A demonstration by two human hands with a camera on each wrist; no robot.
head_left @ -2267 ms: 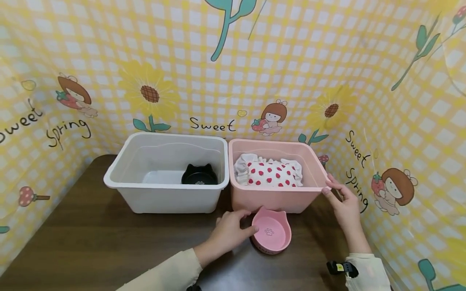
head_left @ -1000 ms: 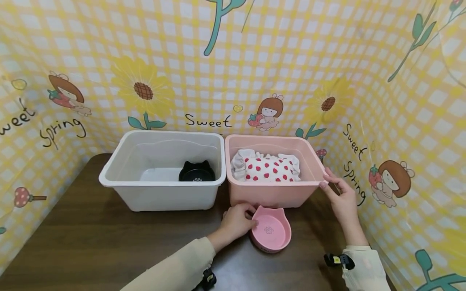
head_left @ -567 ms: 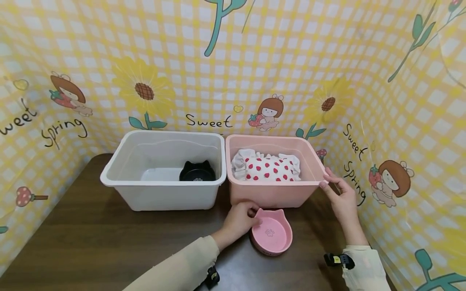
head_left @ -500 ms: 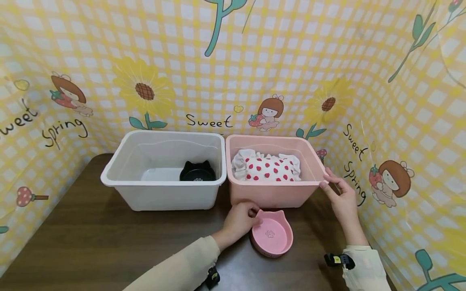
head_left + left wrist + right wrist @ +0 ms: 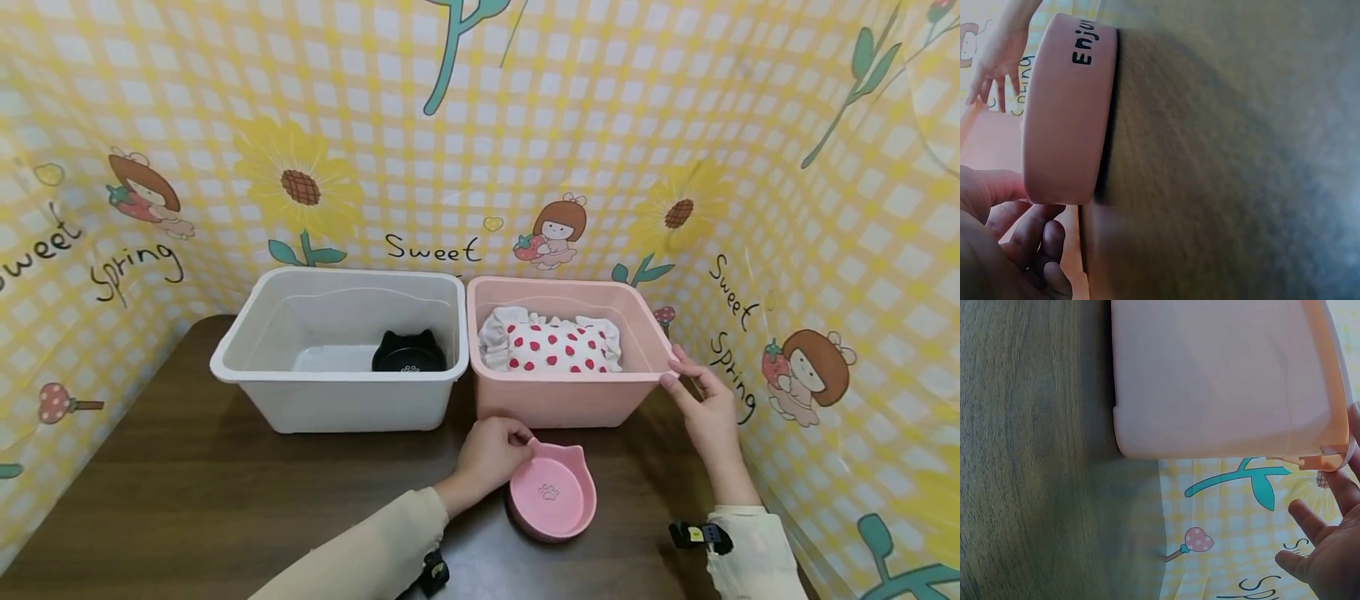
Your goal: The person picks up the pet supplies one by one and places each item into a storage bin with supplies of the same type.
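Note:
My left hand (image 5: 489, 460) pinches the left ear of a pink cat-eared pet bowl (image 5: 553, 505), thumb inside the rim. A paw print marks the bowl's floor; in the left wrist view its side (image 5: 1066, 125) carries the letters "Enjo", with a dark line of shadow between it and the table. Behind the bowl stands a pink plastic bin (image 5: 562, 405). At the bin's front right corner my right hand (image 5: 707, 412) grips the rim between thumb and fingers. Inside that bin lies a white frilled pillow (image 5: 558, 345) printed with red strawberries.
A white bin (image 5: 345, 408) stands close against the pink bin's left side, with a black cat-eared bowl (image 5: 409, 355) in its right end. Both bins are on a dark wooden table (image 5: 187, 492). A yellow checked cloth (image 5: 420, 167) rises behind and on both sides.
My left hand has closed on the pink bowl's left ear, where its thumb was at the bowl's side before. The bowl has shifted slightly towards me. My right hand keeps its grip on the bin.

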